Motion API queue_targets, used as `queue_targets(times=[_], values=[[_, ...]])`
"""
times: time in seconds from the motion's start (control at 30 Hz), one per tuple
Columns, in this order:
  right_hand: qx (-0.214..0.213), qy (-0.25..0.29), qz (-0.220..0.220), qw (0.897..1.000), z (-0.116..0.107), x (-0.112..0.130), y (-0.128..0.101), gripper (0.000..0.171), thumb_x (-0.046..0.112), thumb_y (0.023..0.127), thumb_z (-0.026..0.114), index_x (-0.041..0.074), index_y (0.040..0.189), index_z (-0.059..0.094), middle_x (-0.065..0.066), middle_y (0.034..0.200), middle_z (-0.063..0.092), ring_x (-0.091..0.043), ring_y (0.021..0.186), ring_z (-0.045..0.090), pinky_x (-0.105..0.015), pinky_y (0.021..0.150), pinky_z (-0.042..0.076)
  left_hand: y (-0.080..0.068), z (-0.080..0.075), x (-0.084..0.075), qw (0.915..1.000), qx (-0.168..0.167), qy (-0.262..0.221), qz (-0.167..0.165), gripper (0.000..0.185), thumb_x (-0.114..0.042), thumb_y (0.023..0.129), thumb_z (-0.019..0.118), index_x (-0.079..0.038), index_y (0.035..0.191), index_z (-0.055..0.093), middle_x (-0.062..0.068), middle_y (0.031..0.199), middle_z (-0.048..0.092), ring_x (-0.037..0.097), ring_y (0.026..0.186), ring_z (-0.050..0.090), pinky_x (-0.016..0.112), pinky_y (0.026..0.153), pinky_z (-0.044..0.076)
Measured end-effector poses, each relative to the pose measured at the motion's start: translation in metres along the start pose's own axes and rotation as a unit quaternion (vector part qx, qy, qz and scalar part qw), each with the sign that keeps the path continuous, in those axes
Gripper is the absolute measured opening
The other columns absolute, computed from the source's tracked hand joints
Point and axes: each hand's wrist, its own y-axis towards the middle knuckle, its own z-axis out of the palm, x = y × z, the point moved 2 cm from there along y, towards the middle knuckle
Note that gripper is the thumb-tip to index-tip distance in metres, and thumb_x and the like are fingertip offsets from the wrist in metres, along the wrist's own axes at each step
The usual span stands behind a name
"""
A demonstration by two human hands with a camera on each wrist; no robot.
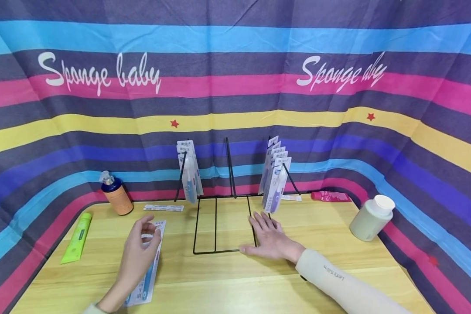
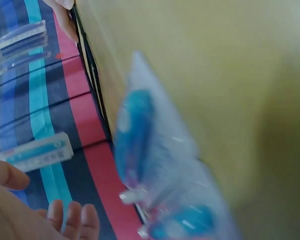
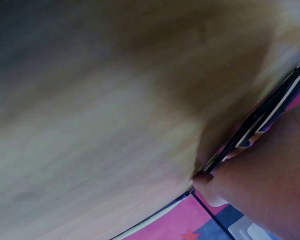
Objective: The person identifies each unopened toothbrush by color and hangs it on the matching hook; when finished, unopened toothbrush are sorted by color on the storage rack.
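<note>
A black wire display rack (image 1: pixel 224 226) stands at the back middle of the wooden table (image 1: pixel 227 283). Toothbrush blister packs hang on its left hook (image 1: pixel 190 174) and its right hook (image 1: pixel 274 179). My right hand (image 1: pixel 268 237) lies flat, fingers straight, on the rack's base at its right front corner; in the right wrist view its thumb (image 3: pixel 210 187) touches the wire (image 3: pixel 250 130). My left hand (image 1: pixel 143 244) hovers with loosely curled fingers over loose blue toothbrush packs (image 1: pixel 149 274) lying on the table, holding nothing. The left wrist view shows that pack (image 2: pixel 155 170) blurred, apart from my fingers (image 2: pixel 72 220).
An orange bottle with a blue pump top (image 1: pixel 115 195) and a green tube (image 1: pixel 77 237) sit at the left. One flat pack (image 1: pixel 163 208) lies behind my left hand. A white jar (image 1: pixel 373 218) and a red tube (image 1: pixel 331 196) are at the right. Striped cloth surrounds the table.
</note>
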Motion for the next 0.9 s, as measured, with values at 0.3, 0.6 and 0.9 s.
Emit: queue_targets(times=[0.3, 0.6, 0.9], values=[[0.001, -0.002, -0.001, 1.0, 0.0, 0.0, 0.001, 0.114, 0.084, 0.098, 0.052, 0.003, 0.173, 0.023, -0.019, 0.181, 0.013, -0.043, 0.165, 0.011, -0.068, 0.124, 0.02, -0.005, -0.032, 0.037, 0.9778, 0.048, 0.111, -0.171, 0.062, -0.017, 0.103, 0.068, 0.01, 0.153, 0.044, 0.029, 0.131, 0.056, 0.042, 0.117, 0.056, 0.05, 0.095, 0.048], [0.001, 0.0, 0.002, 1.0, -0.001, 0.001, 0.0, 0.113, 0.083, 0.098, 0.051, 0.004, 0.173, 0.024, -0.018, 0.181, 0.012, -0.042, 0.165, 0.01, -0.067, 0.124, 0.02, -0.01, -0.048, 0.056, 0.9511, 0.15, 0.14, -0.231, 0.079, -0.027, 0.102, 0.076, 0.019, 0.152, 0.035, 0.036, 0.125, 0.058, 0.044, 0.108, 0.059, 0.059, 0.091, 0.049], [0.003, 0.006, 0.001, 1.0, 0.002, 0.001, 0.0, 0.112, 0.082, 0.099, 0.053, 0.004, 0.173, 0.024, -0.018, 0.181, 0.012, -0.043, 0.164, 0.012, -0.067, 0.125, 0.019, -0.01, -0.054, 0.062, 0.9419, 0.167, 0.131, -0.26, 0.078, -0.021, 0.099, 0.08, 0.018, 0.149, 0.036, 0.018, 0.099, 0.066, 0.029, 0.087, 0.061, 0.043, 0.075, 0.048]])
